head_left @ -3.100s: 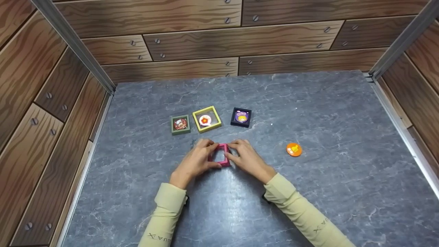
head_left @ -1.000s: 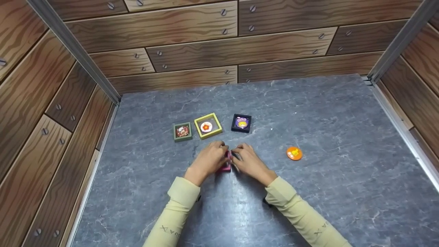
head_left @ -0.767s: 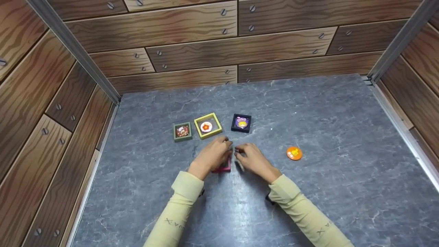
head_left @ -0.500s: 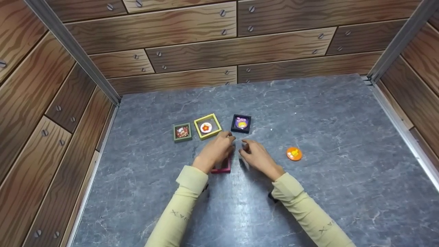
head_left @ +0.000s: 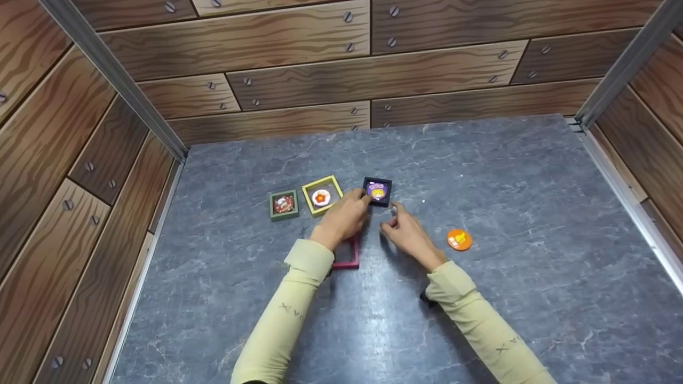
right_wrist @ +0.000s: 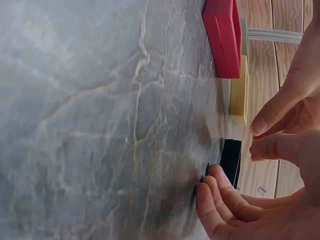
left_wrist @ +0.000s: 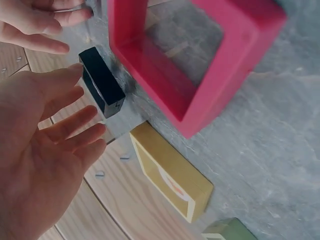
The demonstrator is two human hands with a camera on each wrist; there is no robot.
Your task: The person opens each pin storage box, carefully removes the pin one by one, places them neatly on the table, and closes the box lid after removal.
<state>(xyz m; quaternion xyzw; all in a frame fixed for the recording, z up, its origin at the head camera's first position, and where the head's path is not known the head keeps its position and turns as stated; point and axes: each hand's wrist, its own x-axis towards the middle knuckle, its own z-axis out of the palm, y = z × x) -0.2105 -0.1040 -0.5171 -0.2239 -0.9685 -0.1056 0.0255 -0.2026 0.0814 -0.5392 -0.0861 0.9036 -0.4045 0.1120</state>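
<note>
In the head view my left hand [head_left: 347, 216] reaches over the pink square frame [head_left: 349, 264] to the black frame [head_left: 378, 203], which has a purple round badge [head_left: 377, 191] inside. Its fingertips overlap the black frame's left edge; whether they touch it I cannot tell. My right hand [head_left: 408, 232] hovers just in front of that frame's right side, fingers loosely bent and holding nothing. From the left wrist, the left hand [left_wrist: 50, 135] shows an empty palm with relaxed fingers beside the black frame [left_wrist: 102, 77]. My forearm partly hides the pink frame, which lies on the table.
Left of the black frame lie a yellow frame [head_left: 316, 210] with a red flower badge [head_left: 321, 198] and a green frame [head_left: 285, 216] with a brownish-red badge [head_left: 283, 204]. A loose orange disc [head_left: 459, 240] lies at the right. Wood-patterned walls [head_left: 299, 80] enclose the grey table [head_left: 507, 176].
Both hands held the pink frame about three seconds ago. They have let go of it and moved forward to the black frame. The pink frame stays on the table.
</note>
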